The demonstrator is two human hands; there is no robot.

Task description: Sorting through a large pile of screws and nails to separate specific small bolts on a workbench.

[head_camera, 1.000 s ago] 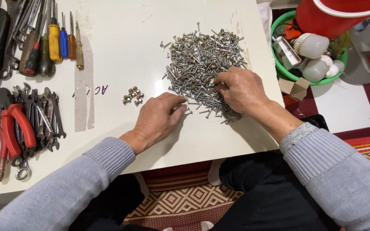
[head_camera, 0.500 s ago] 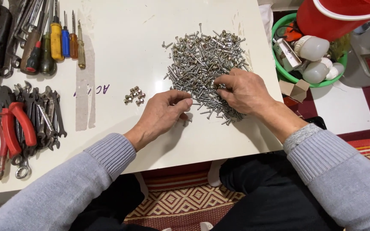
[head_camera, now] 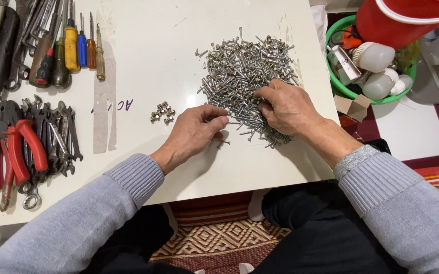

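A heap of several silver screws and small nuts (head_camera: 240, 71) lies on the white table (head_camera: 153, 56). My right hand (head_camera: 285, 109) rests on the near side of the heap, its fingertips pinching among the screws. At the heap's left edge my left hand (head_camera: 194, 131) has thumb and fingers closed together; whether a screw is between them I cannot tell. One loose screw (head_camera: 223, 143) lies just below its fingers. A small cluster of brass-coloured nuts (head_camera: 161, 113) sits to the left of that hand.
Screwdrivers (head_camera: 72, 43) lie at the table's far left, with red-handled pliers (head_camera: 14, 152) and wrenches (head_camera: 60, 137) below them. Off the table's right edge stands a green basket (head_camera: 369, 61) of bulbs and a red bucket (head_camera: 407, 18). A small cardboard box (head_camera: 351, 105) sits beside it.
My left hand lifted off the table surface and moved slightly right to the heap's edge, its fingers closing. My right hand stayed on the heap with small finger movements.
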